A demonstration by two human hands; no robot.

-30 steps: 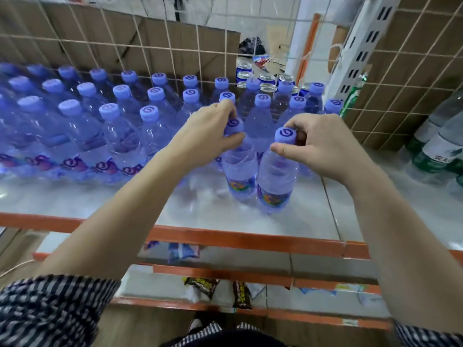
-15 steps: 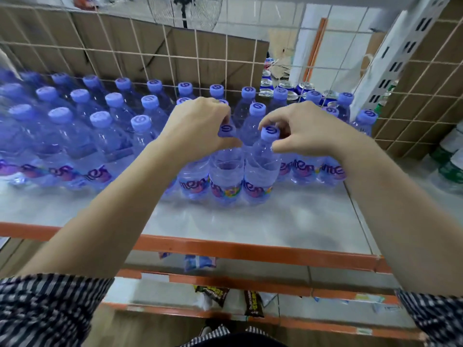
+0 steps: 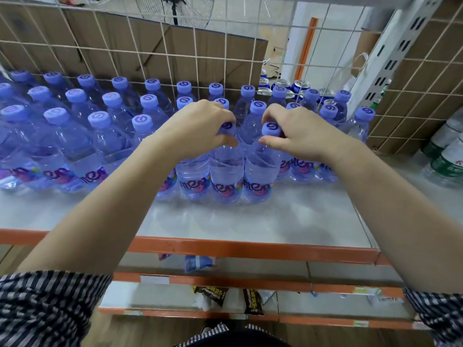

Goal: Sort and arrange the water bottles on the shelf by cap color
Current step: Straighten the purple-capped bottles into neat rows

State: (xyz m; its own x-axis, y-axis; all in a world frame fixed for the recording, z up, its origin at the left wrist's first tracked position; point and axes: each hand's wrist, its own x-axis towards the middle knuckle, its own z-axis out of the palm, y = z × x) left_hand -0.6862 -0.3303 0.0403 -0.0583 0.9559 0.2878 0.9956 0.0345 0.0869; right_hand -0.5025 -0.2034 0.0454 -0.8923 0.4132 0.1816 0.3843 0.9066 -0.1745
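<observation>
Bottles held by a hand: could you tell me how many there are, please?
2, both front row: left bottle in the left hand, right bottle in the right hand.

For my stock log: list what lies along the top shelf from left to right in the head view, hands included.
Block of purple-capped water bottles → left hand → left-hand bottle → right-hand bottle → right hand → green-labelled bottles.
</observation>
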